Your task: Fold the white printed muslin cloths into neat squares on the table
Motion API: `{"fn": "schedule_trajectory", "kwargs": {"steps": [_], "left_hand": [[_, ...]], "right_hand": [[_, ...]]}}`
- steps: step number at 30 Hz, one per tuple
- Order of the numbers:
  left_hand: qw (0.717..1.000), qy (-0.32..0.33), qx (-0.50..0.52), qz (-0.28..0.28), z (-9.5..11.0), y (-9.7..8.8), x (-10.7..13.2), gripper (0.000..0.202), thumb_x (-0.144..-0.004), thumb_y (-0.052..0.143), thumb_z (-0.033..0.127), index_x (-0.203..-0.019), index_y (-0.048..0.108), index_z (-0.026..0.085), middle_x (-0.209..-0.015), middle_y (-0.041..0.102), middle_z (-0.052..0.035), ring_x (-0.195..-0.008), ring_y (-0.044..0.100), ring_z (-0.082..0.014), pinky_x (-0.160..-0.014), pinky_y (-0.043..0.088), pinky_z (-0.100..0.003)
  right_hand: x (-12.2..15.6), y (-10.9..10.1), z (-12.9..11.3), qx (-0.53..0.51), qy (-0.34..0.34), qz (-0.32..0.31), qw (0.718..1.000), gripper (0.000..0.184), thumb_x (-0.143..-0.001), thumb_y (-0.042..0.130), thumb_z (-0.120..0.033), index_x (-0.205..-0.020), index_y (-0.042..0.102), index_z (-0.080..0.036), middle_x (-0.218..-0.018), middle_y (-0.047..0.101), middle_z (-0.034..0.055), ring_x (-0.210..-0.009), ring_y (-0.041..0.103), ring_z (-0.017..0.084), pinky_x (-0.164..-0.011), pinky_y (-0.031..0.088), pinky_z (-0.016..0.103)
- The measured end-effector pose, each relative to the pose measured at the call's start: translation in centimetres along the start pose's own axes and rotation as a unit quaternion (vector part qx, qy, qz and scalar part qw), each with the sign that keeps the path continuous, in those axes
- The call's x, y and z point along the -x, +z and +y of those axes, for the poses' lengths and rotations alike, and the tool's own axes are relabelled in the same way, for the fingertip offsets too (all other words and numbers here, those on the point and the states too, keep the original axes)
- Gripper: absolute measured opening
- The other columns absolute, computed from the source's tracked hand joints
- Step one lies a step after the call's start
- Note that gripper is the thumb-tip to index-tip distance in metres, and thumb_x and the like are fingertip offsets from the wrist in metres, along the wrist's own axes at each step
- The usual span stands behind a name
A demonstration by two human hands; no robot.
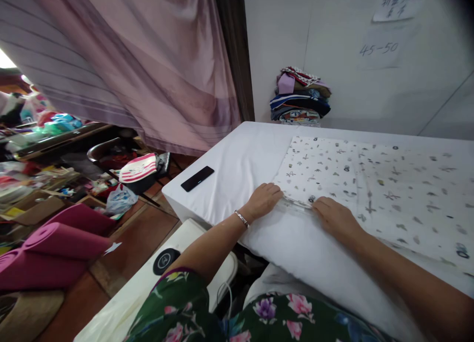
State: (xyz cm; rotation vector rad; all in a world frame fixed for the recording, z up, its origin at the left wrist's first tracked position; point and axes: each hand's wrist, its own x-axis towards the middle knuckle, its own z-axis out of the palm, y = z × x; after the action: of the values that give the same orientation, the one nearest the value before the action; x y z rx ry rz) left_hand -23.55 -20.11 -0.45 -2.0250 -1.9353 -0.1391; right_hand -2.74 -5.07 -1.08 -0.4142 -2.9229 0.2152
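A white cloth with a small scattered print [318, 167] lies folded in flat layers on a white-covered table [229, 171]. My left hand [263, 200], below a silver bracelet [242, 218], closes its fingers on the cloth's near left corner. Farther right along the same near edge, my right hand [335, 217] pinches the layers between thumb and fingers. The edge between my hands looks slightly raised, with several layers showing. A fold line runs across the cloth, and its right part stretches out past my right forearm.
A black phone [197, 178] lies on the table's left end. A stack of folded clothes [300, 96] stands at the back by the wall. To the left are a pinkish curtain [166, 60], a chair with a striped cushion [138, 169] and pink rolls [55, 250].
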Motion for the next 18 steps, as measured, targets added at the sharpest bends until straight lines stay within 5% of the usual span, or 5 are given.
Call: {"fn": "schedule_trajectory", "kwargs": {"steps": [7, 18], "left_hand": [[0.997, 0.062, -0.021, -0.036, 0.1, 0.7, 0.2, 0.025, -0.094, 0.034, 0.018, -0.087, 0.057, 0.017, -0.087, 0.057, -0.0047, -0.083, 0.049, -0.0174, -0.073, 0.034, -0.032], [0.997, 0.026, 0.051, -0.045, 0.3, -0.5, 1.0, 0.021, -0.092, 0.038, 0.018, -0.099, 0.057, 0.019, -0.098, 0.059, -0.0042, -0.090, 0.051, -0.0163, -0.076, 0.036, -0.030]], "right_hand": [[0.1, 1.2, -0.1, 0.070, -0.057, -0.018, 0.996, 0.030, -0.088, 0.034, -0.013, -0.095, 0.063, -0.015, -0.098, 0.060, 0.0100, -0.090, 0.051, 0.021, -0.075, 0.038, 0.031], [0.5, 0.9, -0.1, 0.058, -0.078, -0.012, 0.995, 0.028, -0.085, 0.038, -0.013, -0.099, 0.062, -0.015, -0.101, 0.059, 0.0112, -0.091, 0.050, 0.022, -0.078, 0.037, 0.033]]}}
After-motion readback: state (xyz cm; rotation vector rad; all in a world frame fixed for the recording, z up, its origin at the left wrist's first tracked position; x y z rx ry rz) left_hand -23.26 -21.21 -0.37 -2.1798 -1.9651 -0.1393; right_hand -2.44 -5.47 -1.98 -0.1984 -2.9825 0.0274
